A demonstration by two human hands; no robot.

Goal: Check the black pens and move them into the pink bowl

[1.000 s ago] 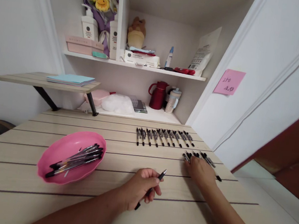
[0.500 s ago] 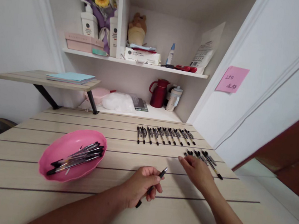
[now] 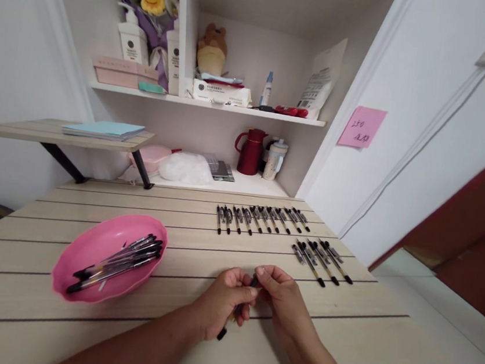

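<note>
Fingers of the left hand (image 3: 224, 300) are curled around a black pen (image 3: 238, 310), which slants through them, its lower end poking out below. The right hand (image 3: 285, 298) meets it, thumb and fingertips bunched at the pen's upper end; whether they pinch the pen itself or a small part is hidden. Both hands are to the right of the pink bowl (image 3: 81, 251), which has loose pens (image 3: 128, 259) piled inside. Farther back, right of the bowl, runs a neat row of pens (image 3: 247, 222); farther right of the bowl lies a smaller group of pens (image 3: 311, 264) with short loose parts (image 3: 297, 254).

The pen looks light, stiff and smooth, probably a little slippery; mid-barrel seems the surest place to hold, its narrow ends likely the most delicate.

No brand can be read on the pens. A pink note (image 3: 362, 127), high and far right of the bowl, says "250" above unclear handwriting. Above and behind the bowl, a bouquet (image 3: 152, 2) shows "FLOWERS ST", cut short; print on the pump bottle (image 3: 133, 45) nearby is too small to read.
</note>
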